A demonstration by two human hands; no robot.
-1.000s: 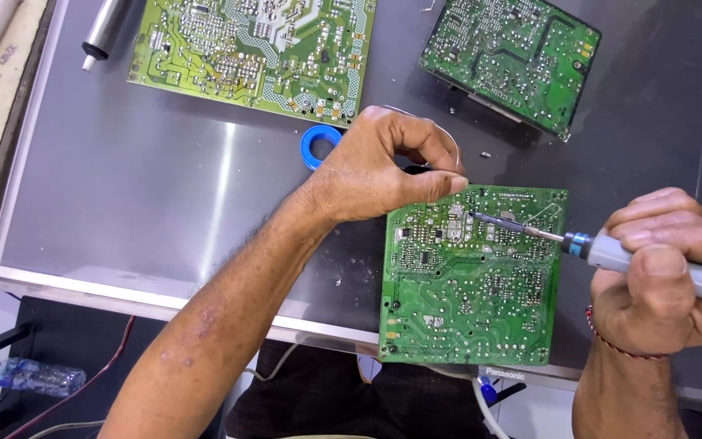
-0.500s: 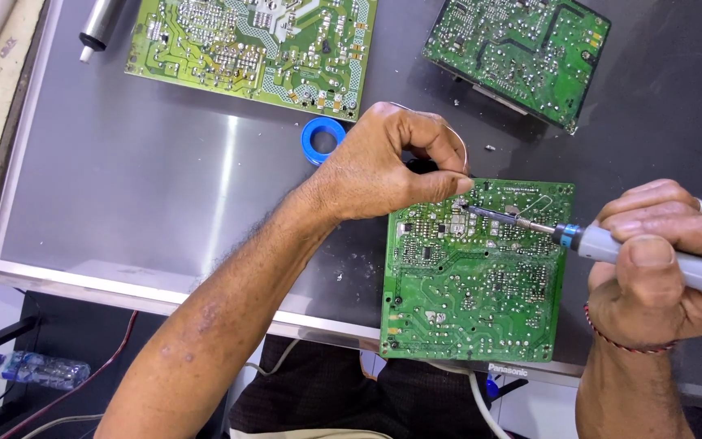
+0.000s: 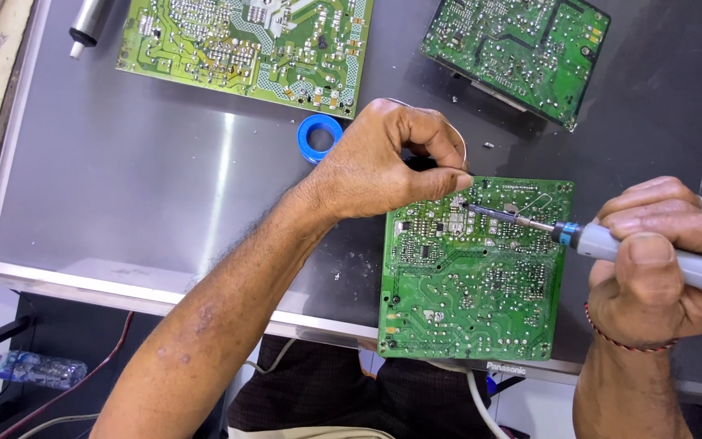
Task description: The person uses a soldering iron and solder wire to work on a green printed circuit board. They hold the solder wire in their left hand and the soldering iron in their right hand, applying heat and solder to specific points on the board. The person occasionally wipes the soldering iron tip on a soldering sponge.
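A small green circuit board lies solder side up at the near edge of the steel table. My left hand rests at the board's top left corner, thumb and forefinger pinched on a thin solder wire that arcs round the hand. My right hand grips a soldering iron with a grey handle and a blue collar. Its metal tip touches the board just below my left fingertips.
A blue ring-shaped spool sits behind my left hand. A large light green board and a darker green board lie at the back. A metal cylinder is at the far left. A plastic bottle lies below the table.
The iron's tip has slid left across the board, up to my left fingertips. My left hand has stayed pinched at the board's corner.
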